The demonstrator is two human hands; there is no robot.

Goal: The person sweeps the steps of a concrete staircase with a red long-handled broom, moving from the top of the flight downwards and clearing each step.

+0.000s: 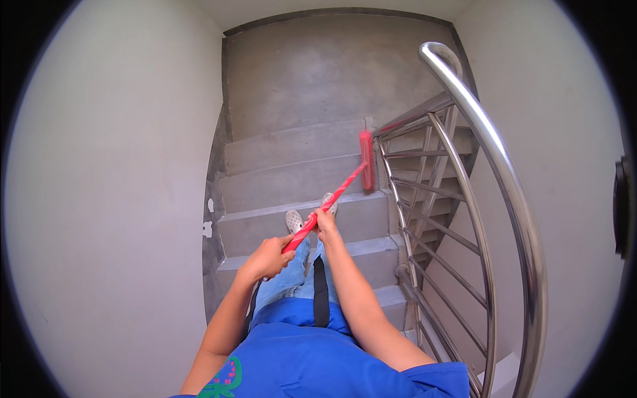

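A broom with a red-and-pink striped handle (342, 188) slants away from me, up and to the right in the head view. Around the top end of the handle is my left hand (270, 257). My right hand (323, 224) grips it further down, above my shoes. The red broom head (367, 160) is at the right end of a concrete step (293, 181), beside the foot of the metal railing. Whether its bristles touch the step I cannot tell.
A steel handrail (517, 209) with bars (443, 189) curves along the right side. Below the steps lies a concrete landing (318, 69). A pale wall (114, 189) bounds the left. My light clogs (294, 221) stand on the stairs; further flights show through the railing.
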